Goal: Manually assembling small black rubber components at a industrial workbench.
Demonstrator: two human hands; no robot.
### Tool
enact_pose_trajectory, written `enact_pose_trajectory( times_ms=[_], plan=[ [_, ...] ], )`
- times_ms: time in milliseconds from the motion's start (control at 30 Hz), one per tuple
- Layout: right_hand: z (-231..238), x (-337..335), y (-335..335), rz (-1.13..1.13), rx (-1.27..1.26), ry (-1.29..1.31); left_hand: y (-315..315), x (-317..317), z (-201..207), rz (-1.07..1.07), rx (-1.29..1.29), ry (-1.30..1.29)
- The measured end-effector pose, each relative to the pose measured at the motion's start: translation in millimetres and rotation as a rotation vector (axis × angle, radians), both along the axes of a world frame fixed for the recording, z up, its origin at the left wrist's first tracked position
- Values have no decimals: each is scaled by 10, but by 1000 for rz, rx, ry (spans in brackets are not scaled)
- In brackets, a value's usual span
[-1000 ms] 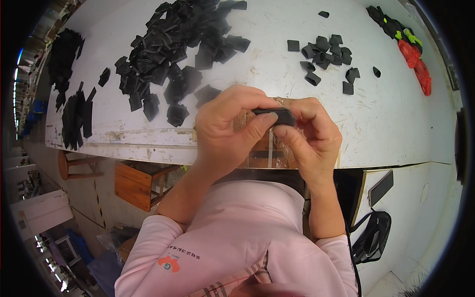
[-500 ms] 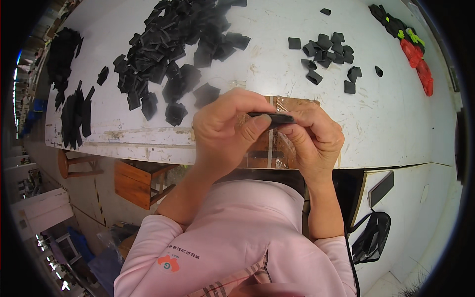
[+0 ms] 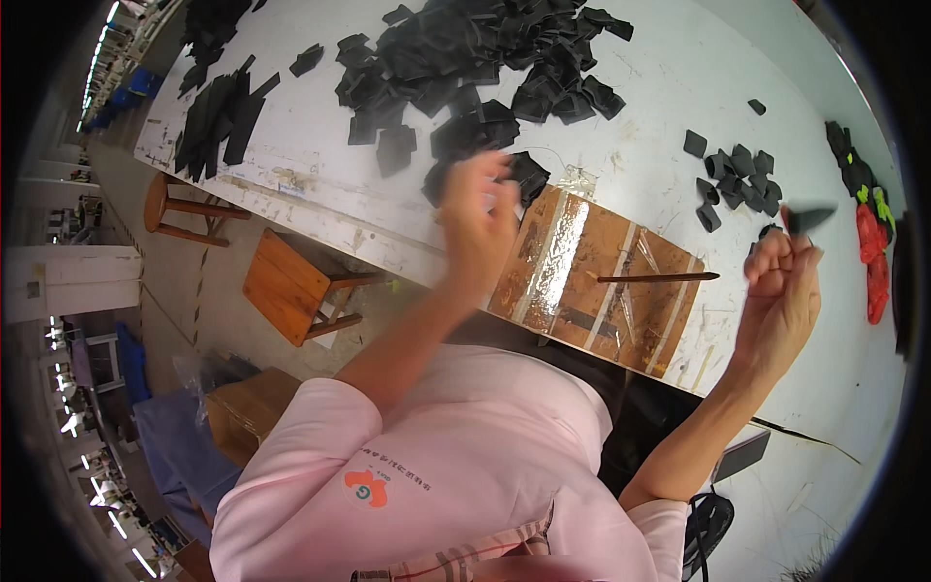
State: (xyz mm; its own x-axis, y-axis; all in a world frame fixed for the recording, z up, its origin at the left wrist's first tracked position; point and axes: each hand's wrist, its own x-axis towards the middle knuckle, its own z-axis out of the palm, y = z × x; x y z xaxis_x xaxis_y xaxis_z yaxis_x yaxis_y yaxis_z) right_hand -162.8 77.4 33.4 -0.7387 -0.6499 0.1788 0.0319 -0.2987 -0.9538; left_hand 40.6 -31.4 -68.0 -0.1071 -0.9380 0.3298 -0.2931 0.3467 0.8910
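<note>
My right hand (image 3: 779, 303) is out to the right over the table, its fingertips pinching a small black fabric piece (image 3: 813, 217) that is smeared by motion. Close beyond it lies a loose group of small folded black fabric loops (image 3: 742, 177). My left hand (image 3: 479, 215) is raised at the near edge of a big heap of black fabric pieces (image 3: 436, 48). Motion blurs its fingers, so whether it holds anything cannot be told. Between the hands lies a taped brown board (image 3: 553, 262) with a thin, pointed brown stick (image 3: 659, 277) across it.
Long black strips (image 3: 225, 121) lie at the table's left end. Along the far right edge are a black and neon-green bundle and a red plastic bag (image 3: 873, 262). Left of me stand a wooden stool (image 3: 286, 286), another stool (image 3: 160, 204) and a cardboard box (image 3: 247, 412).
My hands have parted from over the board, the right one going right with a black piece, the left toward the heap. The view has turned, and the board and stick are now uncovered.
</note>
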Motion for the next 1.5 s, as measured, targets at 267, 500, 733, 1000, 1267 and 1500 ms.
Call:
enact_pose_trajectory(
  times_ms=[267,500,733,1000,1267,1500],
  plan=[
    [-463,653,320,133,472,42,-534,582,-597,128,-147,-704],
    [-542,842,408,30,389,387,-143,204,-165,-4,-28,-111],
    [-478,905,279,138,305,-34,604,-161,413,-628,840,694],
    [-417,419,421,469,311,-289,508,-245,563,-924,1192,708],
    [-372,252,406,724,291,-375,339,-290,557,-1108,1149,398],
    [-394,412,406,282,475,102,410,-314,556,-883,747,160]
  ],
)
